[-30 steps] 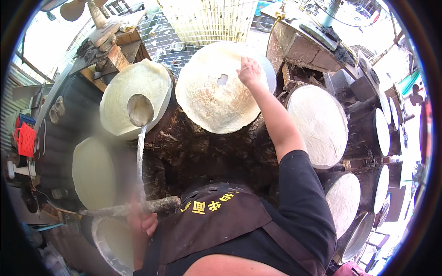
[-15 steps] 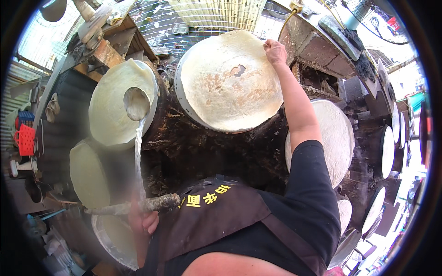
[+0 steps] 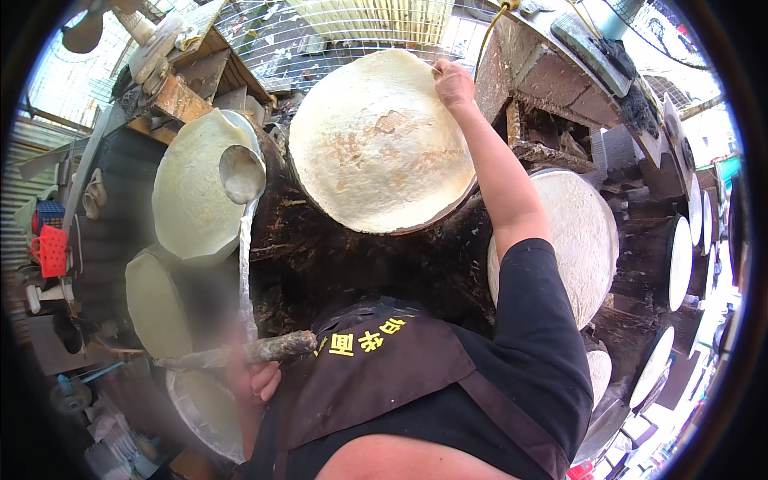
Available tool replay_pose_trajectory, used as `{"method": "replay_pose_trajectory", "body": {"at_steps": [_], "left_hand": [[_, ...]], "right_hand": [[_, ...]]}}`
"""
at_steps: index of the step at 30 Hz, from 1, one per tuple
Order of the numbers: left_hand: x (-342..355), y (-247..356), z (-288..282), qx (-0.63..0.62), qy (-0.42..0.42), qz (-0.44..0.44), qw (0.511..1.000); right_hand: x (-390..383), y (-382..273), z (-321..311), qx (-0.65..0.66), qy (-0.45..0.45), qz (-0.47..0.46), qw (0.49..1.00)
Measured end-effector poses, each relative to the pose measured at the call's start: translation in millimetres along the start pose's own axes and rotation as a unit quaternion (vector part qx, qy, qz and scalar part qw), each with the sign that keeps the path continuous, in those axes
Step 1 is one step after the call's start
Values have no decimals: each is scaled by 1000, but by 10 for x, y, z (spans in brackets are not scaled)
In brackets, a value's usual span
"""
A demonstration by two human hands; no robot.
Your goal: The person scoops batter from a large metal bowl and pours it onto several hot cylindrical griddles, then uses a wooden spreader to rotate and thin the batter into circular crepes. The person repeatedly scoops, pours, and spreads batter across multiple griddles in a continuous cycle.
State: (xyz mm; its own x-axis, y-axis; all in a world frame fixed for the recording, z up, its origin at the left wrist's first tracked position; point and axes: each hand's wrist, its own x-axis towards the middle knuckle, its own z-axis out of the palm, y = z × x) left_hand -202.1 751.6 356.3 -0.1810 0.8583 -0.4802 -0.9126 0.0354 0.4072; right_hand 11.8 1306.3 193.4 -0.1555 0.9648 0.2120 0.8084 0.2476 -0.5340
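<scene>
My right hand (image 3: 454, 82) pinches the far right edge of a big, thin, pale dough sheet (image 3: 360, 172) with brownish patches and a small torn spot near its middle. The sheet covers most of the round griddle beneath it. Low on the left, my left hand (image 3: 262, 381) is closed round the long handle of a metal ladle (image 3: 242, 174), smeared with white batter. The ladle's bowl hangs over the pale sheet (image 3: 188, 196) on the left griddle. A thick, crusted stick (image 3: 276, 348) lies across the same hand; the fingers partly hide how it is gripped.
Another pale round sheet (image 3: 560, 240) lies on a griddle beneath my right arm. More round griddles (image 3: 654, 364) line the far right. At the lower left are a pale round (image 3: 156, 308) and a rimmed pan (image 3: 204, 408). A red basket (image 3: 50, 250) hangs at left; wire mesh (image 3: 280, 40) stands behind.
My right hand has moved left with the dough sheet's edge, and the sheet now covers the griddle's left rim. The torn spot looks narrower. My left hand and the ladle have barely moved.
</scene>
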Motion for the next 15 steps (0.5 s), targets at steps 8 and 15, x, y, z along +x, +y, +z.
{"method": "replay_pose_trajectory", "body": {"at_steps": [8, 15], "left_hand": [[-33, -102, -104, -3, -90, -14, 996], [-198, -191, 71, -4, 46, -9, 999]], "right_hand": [[155, 116, 118, -2, 21, -20, 1000], [23, 113, 93, -14, 22, 13, 1000]]}}
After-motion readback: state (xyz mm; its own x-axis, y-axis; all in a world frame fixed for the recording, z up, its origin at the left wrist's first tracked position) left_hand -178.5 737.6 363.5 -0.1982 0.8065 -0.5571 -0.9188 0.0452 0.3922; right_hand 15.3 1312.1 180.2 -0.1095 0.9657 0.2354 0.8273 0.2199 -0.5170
